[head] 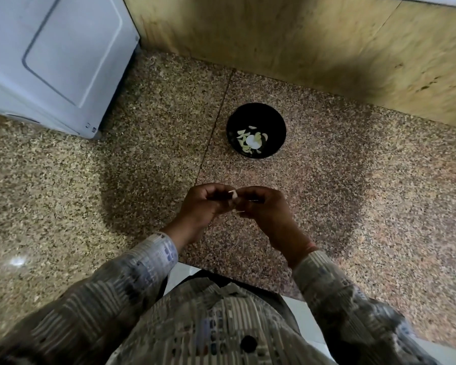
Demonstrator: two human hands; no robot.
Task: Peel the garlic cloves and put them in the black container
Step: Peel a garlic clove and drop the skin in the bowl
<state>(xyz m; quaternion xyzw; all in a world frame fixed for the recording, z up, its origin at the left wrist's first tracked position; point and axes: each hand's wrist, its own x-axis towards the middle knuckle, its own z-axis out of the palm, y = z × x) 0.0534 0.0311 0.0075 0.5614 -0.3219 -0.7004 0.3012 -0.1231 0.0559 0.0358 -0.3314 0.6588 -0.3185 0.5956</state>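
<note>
garlic clove [233,194] pinched between left hand [203,206] and right hand [263,209], fingers of both curled round it, above near edge of surface [353,180]. black container [277,121] mid-surface, well apart, several peeled cloves [250,142] inside. task judged partway; this clove not yet in.

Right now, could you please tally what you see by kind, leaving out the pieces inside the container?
black container: 1
garlic clove, pinched between both hands: 1
hands: 2, left hand and right hand
white appliance: 1
total: 5
</note>
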